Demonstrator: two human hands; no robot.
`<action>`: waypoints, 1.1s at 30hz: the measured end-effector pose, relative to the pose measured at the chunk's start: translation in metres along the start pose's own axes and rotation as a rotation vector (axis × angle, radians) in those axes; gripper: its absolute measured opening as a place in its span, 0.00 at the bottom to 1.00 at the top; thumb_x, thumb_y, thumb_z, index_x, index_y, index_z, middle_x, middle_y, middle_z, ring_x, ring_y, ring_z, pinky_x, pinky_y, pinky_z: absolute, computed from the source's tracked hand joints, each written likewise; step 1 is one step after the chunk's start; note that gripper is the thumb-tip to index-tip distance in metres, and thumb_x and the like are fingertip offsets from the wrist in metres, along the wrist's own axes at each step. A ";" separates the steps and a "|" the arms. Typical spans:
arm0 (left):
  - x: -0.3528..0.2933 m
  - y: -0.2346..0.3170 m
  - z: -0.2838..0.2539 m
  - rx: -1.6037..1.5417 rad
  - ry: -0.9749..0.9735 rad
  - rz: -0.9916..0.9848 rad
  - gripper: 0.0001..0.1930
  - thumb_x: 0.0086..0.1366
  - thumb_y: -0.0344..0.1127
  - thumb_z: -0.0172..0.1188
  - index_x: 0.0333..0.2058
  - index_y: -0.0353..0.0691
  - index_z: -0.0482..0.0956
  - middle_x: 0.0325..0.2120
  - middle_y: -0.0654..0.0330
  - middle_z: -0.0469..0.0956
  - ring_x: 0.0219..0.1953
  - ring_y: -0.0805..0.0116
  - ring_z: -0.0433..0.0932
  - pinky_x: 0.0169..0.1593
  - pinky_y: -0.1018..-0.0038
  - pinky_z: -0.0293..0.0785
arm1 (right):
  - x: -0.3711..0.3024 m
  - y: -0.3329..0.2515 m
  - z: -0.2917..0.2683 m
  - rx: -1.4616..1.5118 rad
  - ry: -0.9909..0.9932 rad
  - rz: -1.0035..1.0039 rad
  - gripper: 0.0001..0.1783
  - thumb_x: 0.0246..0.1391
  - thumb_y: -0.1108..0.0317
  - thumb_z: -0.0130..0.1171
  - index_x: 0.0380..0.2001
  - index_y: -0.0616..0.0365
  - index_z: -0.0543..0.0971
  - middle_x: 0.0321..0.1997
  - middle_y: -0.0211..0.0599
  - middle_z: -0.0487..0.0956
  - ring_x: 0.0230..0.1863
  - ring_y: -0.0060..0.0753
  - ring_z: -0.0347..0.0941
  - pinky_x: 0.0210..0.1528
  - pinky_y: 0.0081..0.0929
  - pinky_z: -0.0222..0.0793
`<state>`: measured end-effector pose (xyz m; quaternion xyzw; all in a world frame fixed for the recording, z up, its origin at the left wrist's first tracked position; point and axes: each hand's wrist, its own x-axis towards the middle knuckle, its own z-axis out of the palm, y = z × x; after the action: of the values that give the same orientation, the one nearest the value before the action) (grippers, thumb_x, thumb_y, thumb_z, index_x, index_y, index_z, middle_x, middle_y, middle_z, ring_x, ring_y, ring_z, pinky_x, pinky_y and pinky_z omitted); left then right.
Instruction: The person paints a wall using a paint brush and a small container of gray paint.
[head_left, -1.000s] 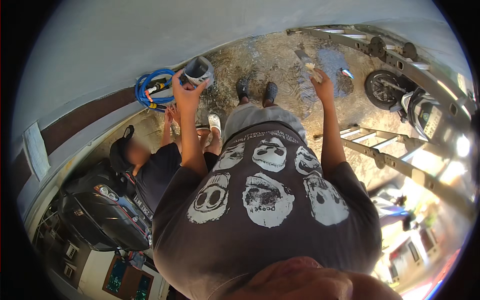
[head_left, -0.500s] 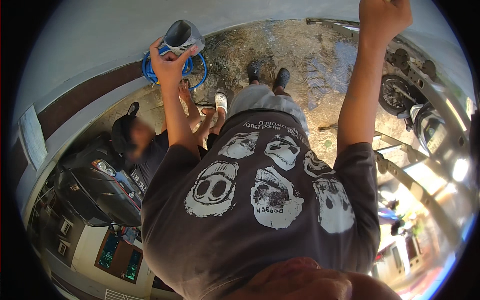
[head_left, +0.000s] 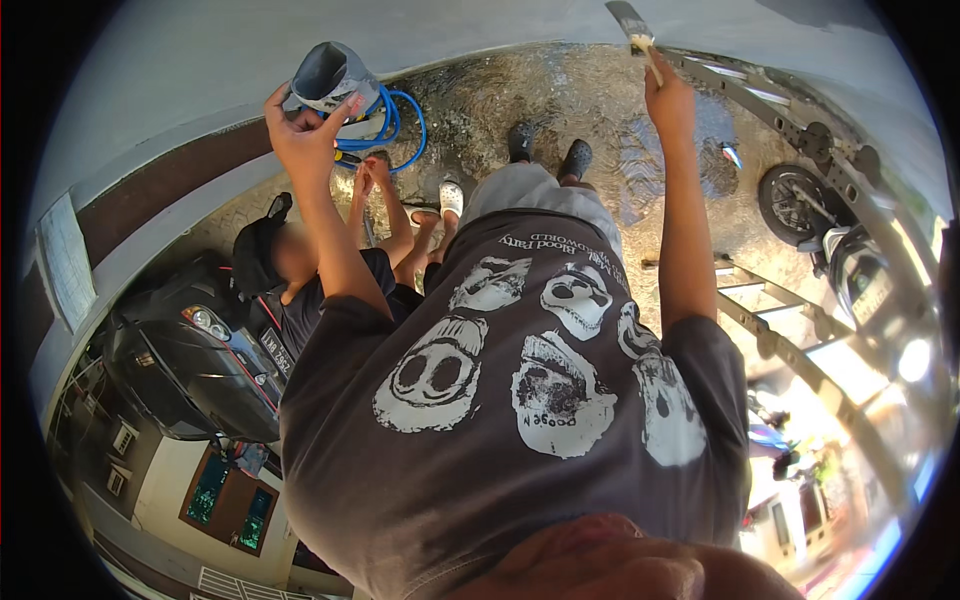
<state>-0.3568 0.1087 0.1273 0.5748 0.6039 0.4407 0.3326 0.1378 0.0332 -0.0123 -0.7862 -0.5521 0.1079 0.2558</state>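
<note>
My left hand point(head_left: 306, 138) grips a paint-smeared, open-topped grey container point(head_left: 345, 88), holding it up near the wall with its dark mouth showing. In my right hand point(head_left: 672, 100) is a paintbrush point(head_left: 641, 42), closed around its thin pale handle. The brush's flat grey bristles point up and to the left, against or close to the pale grey wall point(head_left: 500, 22); whether they touch it I cannot tell.
At my left a person in a black cap point(head_left: 262, 245) sits low beside a blue hose point(head_left: 408, 135). Behind them stands a dark car point(head_left: 190, 350). A metal ladder point(head_left: 790, 360) and a motorcycle point(head_left: 795, 205) are at my right. The ground point(head_left: 470, 105) looks wet.
My right hand has come down and left, bringing the paintbrush into view. My left hand and the container have shifted slightly left. The seated person's hands have come together near the hose.
</note>
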 end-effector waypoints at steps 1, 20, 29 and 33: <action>-0.003 -0.009 0.000 0.008 -0.018 -0.021 0.38 0.52 0.26 0.80 0.58 0.33 0.67 0.15 0.69 0.71 0.18 0.86 0.64 0.24 0.84 0.57 | 0.012 -0.028 -0.023 -0.021 0.026 -0.014 0.20 0.64 0.59 0.62 0.59 0.40 0.82 0.35 0.56 0.84 0.37 0.64 0.82 0.36 0.48 0.79; -0.006 0.005 0.089 -0.027 -0.361 0.005 0.39 0.46 0.31 0.83 0.56 0.37 0.69 0.13 0.72 0.64 0.17 0.84 0.59 0.24 0.82 0.55 | 0.030 -0.100 -0.028 -0.031 0.099 0.123 0.23 0.66 0.61 0.57 0.64 0.34 0.76 0.28 0.53 0.81 0.32 0.60 0.81 0.33 0.54 0.76; -0.006 0.006 0.099 -0.032 -0.425 0.029 0.39 0.46 0.31 0.83 0.55 0.37 0.70 0.14 0.73 0.63 0.17 0.83 0.61 0.23 0.81 0.56 | 0.059 -0.167 -0.149 0.107 0.285 -0.086 0.20 0.64 0.65 0.62 0.59 0.42 0.80 0.34 0.52 0.83 0.34 0.58 0.81 0.35 0.45 0.76; 0.000 0.013 0.109 -0.035 -0.444 0.030 0.40 0.46 0.30 0.83 0.56 0.38 0.69 0.13 0.73 0.63 0.16 0.83 0.61 0.23 0.81 0.57 | 0.081 -0.221 -0.256 0.196 0.639 -0.260 0.21 0.64 0.66 0.63 0.60 0.44 0.80 0.34 0.52 0.83 0.30 0.54 0.79 0.34 0.36 0.75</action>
<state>-0.2525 0.1241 0.0960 0.6607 0.4995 0.3187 0.4609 0.1037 0.0924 0.3281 -0.6751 -0.5268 -0.1246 0.5011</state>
